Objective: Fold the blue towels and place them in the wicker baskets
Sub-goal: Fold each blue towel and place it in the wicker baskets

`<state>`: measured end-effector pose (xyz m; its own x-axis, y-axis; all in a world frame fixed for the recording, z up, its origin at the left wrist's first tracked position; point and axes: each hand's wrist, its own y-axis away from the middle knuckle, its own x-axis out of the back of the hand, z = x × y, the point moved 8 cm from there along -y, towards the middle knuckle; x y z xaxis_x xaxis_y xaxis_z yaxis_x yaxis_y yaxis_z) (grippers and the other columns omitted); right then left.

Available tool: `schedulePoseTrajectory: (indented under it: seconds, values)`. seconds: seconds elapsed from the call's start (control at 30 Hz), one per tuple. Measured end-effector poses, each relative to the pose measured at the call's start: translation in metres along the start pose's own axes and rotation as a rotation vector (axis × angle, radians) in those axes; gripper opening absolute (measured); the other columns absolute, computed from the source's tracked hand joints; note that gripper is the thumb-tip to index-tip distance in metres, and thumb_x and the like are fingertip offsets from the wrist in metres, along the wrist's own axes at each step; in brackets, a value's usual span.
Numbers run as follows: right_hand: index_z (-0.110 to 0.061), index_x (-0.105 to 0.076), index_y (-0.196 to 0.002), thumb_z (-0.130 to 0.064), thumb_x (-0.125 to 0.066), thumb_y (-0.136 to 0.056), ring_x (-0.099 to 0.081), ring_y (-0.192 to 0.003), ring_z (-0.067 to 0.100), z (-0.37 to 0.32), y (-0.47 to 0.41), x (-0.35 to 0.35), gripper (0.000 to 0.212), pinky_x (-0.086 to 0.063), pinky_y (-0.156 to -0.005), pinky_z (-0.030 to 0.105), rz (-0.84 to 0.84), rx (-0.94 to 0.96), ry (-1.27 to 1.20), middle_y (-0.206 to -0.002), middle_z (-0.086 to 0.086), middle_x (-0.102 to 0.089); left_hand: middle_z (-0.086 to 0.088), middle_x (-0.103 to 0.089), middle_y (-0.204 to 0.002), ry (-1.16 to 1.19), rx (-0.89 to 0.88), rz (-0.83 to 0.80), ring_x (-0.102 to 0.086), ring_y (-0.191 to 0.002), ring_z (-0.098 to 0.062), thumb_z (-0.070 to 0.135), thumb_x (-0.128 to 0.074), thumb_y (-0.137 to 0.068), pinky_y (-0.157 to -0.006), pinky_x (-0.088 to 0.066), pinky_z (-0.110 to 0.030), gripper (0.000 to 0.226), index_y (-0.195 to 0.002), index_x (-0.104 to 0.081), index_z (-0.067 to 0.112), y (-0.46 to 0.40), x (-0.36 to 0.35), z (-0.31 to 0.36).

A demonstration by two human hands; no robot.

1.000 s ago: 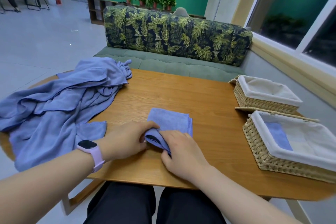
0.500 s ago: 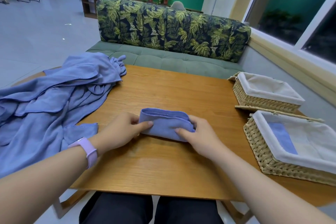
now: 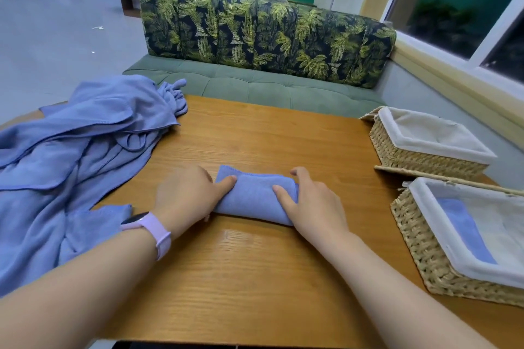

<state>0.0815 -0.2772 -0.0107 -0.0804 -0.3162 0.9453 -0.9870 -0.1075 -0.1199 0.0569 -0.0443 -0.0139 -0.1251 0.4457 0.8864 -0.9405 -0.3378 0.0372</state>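
Evidently mid-fold, the left hand (image 3: 187, 193) and right hand (image 3: 309, 201) grip opposite ends of the small folded towel (image 3: 255, 198) at frame centre on the worktop (image 3: 255, 278), thumbs pressing its top, likely to set the crease. At right, the near basket (image 3: 419, 246) already holds one towel; the unfolded pile (image 3: 79, 156) waits upper left.

Periwinkle-blue folded towel (image 3: 255, 198) and heap (image 3: 79, 156); honey oak-grain table (image 3: 255, 278); 2 straw-tan wicker baskets (image 3: 419, 249) at 3 o'clock, white-lined; navy sofa back (image 3: 263, 34), yellow-green fern print; lilac watch strap (image 3: 158, 235).
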Motion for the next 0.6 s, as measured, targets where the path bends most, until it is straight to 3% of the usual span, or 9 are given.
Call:
schedulePoseTrajectory:
  seconds: [0.07,0.1,0.2,0.27,0.3,0.4,0.5,0.6]
  values:
    - [-0.027,-0.047,-0.13,-0.067,-0.047,-0.092,-0.062,-0.108,0.031,0.009,-0.004,-0.001,0.055,-0.045,-0.087,0.039,-0.025,-0.05,-0.088,-0.113,0.003,-0.068,0.004,-0.07,-0.059,-0.004,0.007,0.059,-0.065,-0.071,-0.015,0.071,-0.049,-0.086,-0.063,-0.044,-0.03,0.057,-0.074,-0.064,0.017,0.0,0.0,-0.004]
    - [-0.028,-0.049,-0.127,-0.068,-0.049,-0.09,-0.061,-0.108,0.028,0.012,-0.005,-0.003,0.055,-0.045,-0.088,0.038,-0.039,-0.061,-0.144,-0.112,0.0,-0.068,0.004,-0.07,-0.075,-0.03,-0.078,0.172,-0.063,-0.081,-0.019,0.065,-0.055,-0.086,-0.067,-0.046,-0.033,0.048,-0.083,-0.062,0.018,-0.001,0.006,0.001]
    - [-0.034,-0.054,-0.121,-0.069,-0.055,-0.086,-0.061,-0.107,0.022,0.01,-0.011,-0.01,0.05,-0.043,-0.094,0.039,-0.074,-0.041,-0.197,-0.107,-0.007,-0.068,-0.01,-0.059,-0.105,-0.164,-0.774,0.548,-0.058,-0.096,-0.034,0.024,-0.062,-0.086,-0.078,-0.045,-0.043,0.019,-0.101,-0.062,0.012,0.02,0.024,0.053]
    - [-0.037,-0.057,-0.12,-0.071,-0.058,-0.082,-0.061,-0.105,0.019,0.01,-0.015,-0.012,0.051,-0.045,-0.094,0.039,-0.1,-0.053,-0.206,-0.103,-0.01,-0.068,-0.011,-0.063,-0.121,-0.325,-1.19,0.43,-0.059,-0.111,-0.032,0.015,-0.053,-0.088,-0.092,-0.044,-0.043,0.028,-0.112,-0.066,0.011,0.037,0.001,0.084]
    - [-0.038,-0.058,-0.118,-0.072,-0.059,-0.08,-0.062,-0.103,0.019,0.013,-0.018,-0.012,0.051,-0.047,-0.092,0.039,-0.11,-0.067,-0.221,-0.099,-0.012,-0.068,-0.008,-0.062,-0.129,-0.363,-1.266,0.331,-0.057,-0.119,-0.029,0.016,-0.049,-0.093,-0.1,-0.042,-0.04,0.032,-0.12,-0.065,0.012,0.041,-0.01,0.092]
    - [-0.038,-0.061,-0.112,-0.069,-0.062,-0.078,-0.064,-0.097,0.018,0.018,-0.021,-0.014,0.046,-0.049,-0.087,0.037,-0.114,-0.072,-0.286,-0.085,-0.014,-0.062,-0.001,-0.054,-0.145,-0.311,-1.13,0.108,-0.05,-0.132,-0.019,0.038,-0.033,-0.105,-0.112,-0.036,-0.033,0.047,-0.141,-0.053,0.015,0.033,-0.032,0.092]
    - [-0.037,-0.062,-0.117,-0.067,-0.064,-0.081,-0.063,-0.106,0.014,0.016,-0.019,-0.016,0.047,-0.045,-0.098,0.039,-0.097,-0.046,-0.311,-0.104,-0.014,-0.069,0.004,-0.048,-0.152,-0.317,-0.903,-0.002,-0.043,-0.14,-0.014,0.064,-0.017,-0.098,-0.116,-0.03,-0.028,0.072,-0.15,-0.041,0.021,0.016,-0.035,0.07]
    - [-0.031,-0.055,-0.129,-0.061,-0.057,-0.089,-0.056,-0.117,0.021,0.007,-0.015,-0.012,0.05,-0.042,-0.101,0.04,-0.114,-0.016,-0.134,-0.124,-0.004,-0.06,0.007,-0.045,-0.153,-0.315,-0.81,-0.068,-0.042,-0.139,-0.012,0.077,-0.018,-0.09,-0.115,-0.033,-0.029,0.084,-0.152,-0.038,0.024,0.004,-0.034,0.06]
